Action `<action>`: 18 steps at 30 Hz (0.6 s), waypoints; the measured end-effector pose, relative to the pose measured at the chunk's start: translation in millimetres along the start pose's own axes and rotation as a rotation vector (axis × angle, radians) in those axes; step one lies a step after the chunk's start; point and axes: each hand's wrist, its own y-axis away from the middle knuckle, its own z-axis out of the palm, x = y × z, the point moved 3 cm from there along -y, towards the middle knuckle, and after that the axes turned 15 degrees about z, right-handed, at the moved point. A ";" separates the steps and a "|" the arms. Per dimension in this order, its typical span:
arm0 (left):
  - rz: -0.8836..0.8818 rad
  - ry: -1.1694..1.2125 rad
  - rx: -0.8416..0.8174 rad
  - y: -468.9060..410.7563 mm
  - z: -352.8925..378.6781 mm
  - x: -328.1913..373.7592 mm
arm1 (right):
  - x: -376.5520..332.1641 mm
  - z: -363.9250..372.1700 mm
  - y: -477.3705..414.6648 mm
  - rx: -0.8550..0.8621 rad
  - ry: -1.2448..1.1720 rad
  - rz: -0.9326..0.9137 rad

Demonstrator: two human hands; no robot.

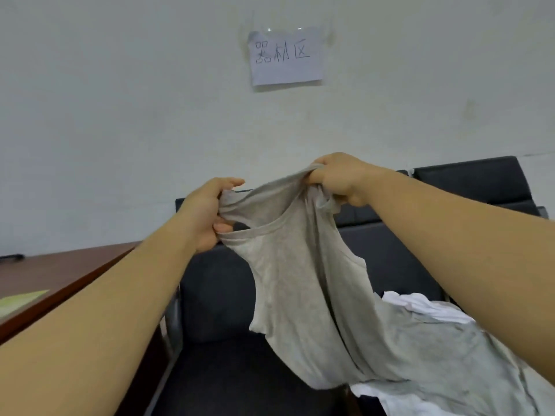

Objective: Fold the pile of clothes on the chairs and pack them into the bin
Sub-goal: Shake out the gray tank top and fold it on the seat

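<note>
Holding a grey T-shirt (303,283) up by its shoulders, the left hand (207,214) and right hand (339,178) each bunch fabric in closed fingers. It hangs unfolded above the black chairs (246,370), its tail on the white clothes (426,307) (still heaped). No bin is in view; folding looks barely begun.

office | black padded chairs (468,181) | wooden desk (69,271) | handwritten wall sign (285,58)
</note>
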 end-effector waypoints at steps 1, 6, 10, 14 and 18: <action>0.001 -0.013 -0.091 1.9 -3.7 7.3 | -9.8 3.6 -0.4 0.004 -0.013 -0.014; 0.103 -0.801 -0.434 18.1 -28.6 42.0 | -51.4 25.0 8.0 -0.118 0.009 -0.087; 0.065 -0.613 -0.093 12.4 -62.8 55.8 | -58.4 43.4 15.2 -0.268 0.275 -0.049; 0.060 -0.592 0.123 15.7 -83.9 61.0 | -60.7 60.5 10.4 -0.039 0.561 -0.125; 0.045 -0.462 0.242 13.5 -96.1 57.4 | -65.2 71.5 7.6 0.058 0.552 -0.129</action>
